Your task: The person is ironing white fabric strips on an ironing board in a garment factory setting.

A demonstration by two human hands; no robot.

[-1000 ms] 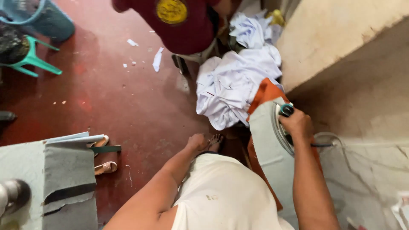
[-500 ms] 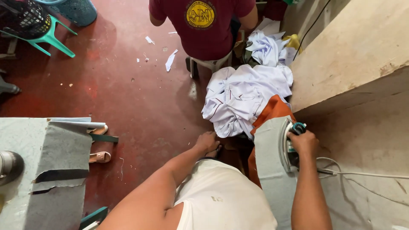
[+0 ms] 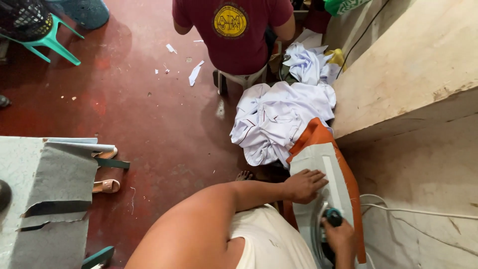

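Observation:
A pale grey piece of cloth [image 3: 318, 159] lies along a narrow orange-edged ironing board [image 3: 348, 179]. My left hand [image 3: 304, 185] rests flat on the cloth, fingers spread, holding it down. My right hand [image 3: 339, 238] grips the dark handle of an electric iron [image 3: 326, 231] that sits on the cloth near the board's close end. A white cord [image 3: 413, 210] runs from the iron to the right across the wall side.
A heap of white garments [image 3: 279, 119] lies beyond the board's tip. Another person in a maroon shirt [image 3: 231, 30] sits beyond it. A wooden bench [image 3: 413, 65] stands at right, a grey table with grey fabric [image 3: 55, 194] at left, a green stool [image 3: 45, 42] far left.
My left hand has come up from beside my body onto the cloth on the board. My right hand has drawn the iron back toward me. The view has tilted slightly.

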